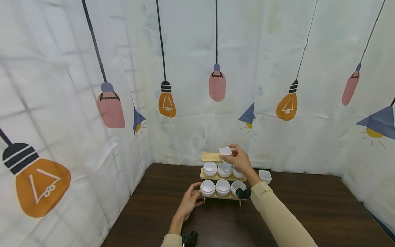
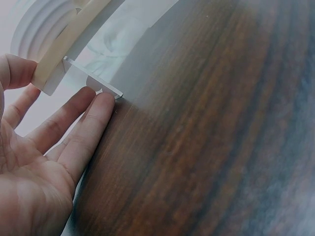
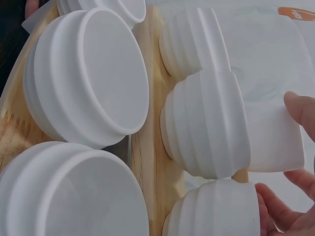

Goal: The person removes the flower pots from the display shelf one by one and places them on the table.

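Observation:
A three-tier wooden display stand (image 1: 211, 157) with clear legs stands on the table. White round ridged pots (image 1: 208, 187) line its lower shelf, and more round pots (image 1: 210, 168) sit on the middle one, partly behind my right arm. My right hand (image 1: 240, 160) pinches a white square pot (image 1: 226, 151) at the right part of the top shelf. In the right wrist view the square pot (image 3: 275, 132) shows behind the round ones, thumb at its side. My left hand (image 1: 189, 201) grips the lower shelf's left end, fingertips at the clear leg (image 2: 93, 78).
Another white square pot (image 1: 265, 176) stands on the dark wooden table (image 1: 302, 202), right of the stand. Close behind the table hangs a white curtain (image 1: 191, 137) printed with lamps. A second stretch of curtain runs along the left side.

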`<state>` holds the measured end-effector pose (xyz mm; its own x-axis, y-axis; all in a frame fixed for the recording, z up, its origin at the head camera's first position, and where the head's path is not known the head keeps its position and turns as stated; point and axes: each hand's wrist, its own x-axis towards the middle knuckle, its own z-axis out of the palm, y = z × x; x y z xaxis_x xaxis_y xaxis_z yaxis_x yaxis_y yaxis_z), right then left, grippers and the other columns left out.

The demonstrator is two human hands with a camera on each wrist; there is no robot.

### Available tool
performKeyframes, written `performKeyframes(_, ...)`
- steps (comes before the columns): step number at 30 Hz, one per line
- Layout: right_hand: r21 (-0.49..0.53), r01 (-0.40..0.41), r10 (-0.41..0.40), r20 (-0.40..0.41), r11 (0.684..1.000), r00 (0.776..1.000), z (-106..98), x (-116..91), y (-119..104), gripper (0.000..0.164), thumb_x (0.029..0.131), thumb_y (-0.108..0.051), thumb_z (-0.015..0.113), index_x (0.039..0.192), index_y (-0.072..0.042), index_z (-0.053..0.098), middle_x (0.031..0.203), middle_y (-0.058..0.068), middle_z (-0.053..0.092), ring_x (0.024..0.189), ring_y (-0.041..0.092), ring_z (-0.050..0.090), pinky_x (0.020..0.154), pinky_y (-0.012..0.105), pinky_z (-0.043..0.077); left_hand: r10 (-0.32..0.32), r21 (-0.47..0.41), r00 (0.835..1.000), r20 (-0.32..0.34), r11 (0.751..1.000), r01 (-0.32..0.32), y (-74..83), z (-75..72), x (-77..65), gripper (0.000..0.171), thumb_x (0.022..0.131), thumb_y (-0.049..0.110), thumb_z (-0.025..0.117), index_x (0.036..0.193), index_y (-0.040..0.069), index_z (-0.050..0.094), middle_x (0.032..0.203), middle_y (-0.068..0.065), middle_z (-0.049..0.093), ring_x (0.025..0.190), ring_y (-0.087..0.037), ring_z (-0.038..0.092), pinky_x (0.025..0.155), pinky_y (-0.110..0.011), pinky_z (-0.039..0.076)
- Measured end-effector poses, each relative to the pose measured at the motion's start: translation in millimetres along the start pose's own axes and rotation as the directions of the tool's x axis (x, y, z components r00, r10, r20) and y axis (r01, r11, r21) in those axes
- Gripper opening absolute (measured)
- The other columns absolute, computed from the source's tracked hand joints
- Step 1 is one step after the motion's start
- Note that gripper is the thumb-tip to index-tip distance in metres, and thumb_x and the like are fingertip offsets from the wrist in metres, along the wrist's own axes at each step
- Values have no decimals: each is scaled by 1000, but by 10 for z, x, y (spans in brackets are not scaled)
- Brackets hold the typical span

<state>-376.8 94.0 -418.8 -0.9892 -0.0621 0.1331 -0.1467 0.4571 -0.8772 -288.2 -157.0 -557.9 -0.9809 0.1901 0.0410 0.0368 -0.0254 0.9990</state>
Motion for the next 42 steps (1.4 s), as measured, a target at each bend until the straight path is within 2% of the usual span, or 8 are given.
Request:
performKeyframes(15,3,-16,16,-8,1000,1000,18,2,-3,73,88,-37,79,149,-14,46,149,23,49,131,38,52,107,56,48,23,1,1000,8,1000,-23,-7,1,-9,40,105,9,47,146,8,45,113,-11,68,106,-16,67,95,-53,58)
performKeyframes(25,-18,-17,17,-13,1000,1000,16,-3,1,73,88,-38,79,149,-13,46,149,22,52,128,37,54,104,53,49,9,-2,1000,2,1000,-9,-14,0,-4,40,105,10,48,145,9,46,111,-8,67,107,-18,67,95,-51,58)
performKeyframes(27,-15,-19,18,-15,1000,1000,16,-3,-3,73,88,-38,79,148,-13,46,148,22,53,128,37,55,104,53,49,24,1,1000,7,1000,-24,-15,-1,-5,40,106,10,47,146,7,45,111,-9,67,107,-19,67,95,-52,58)
performKeyframes(42,30,-25,25,-26,999,999,6,4,-13,72,88,-34,80,148,-13,47,143,22,57,129,37,55,106,53,49,16,-1,1000,1,1000,-16,-5,10,-12,41,104,9,47,145,7,45,112,-10,68,107,-19,67,96,-54,57)
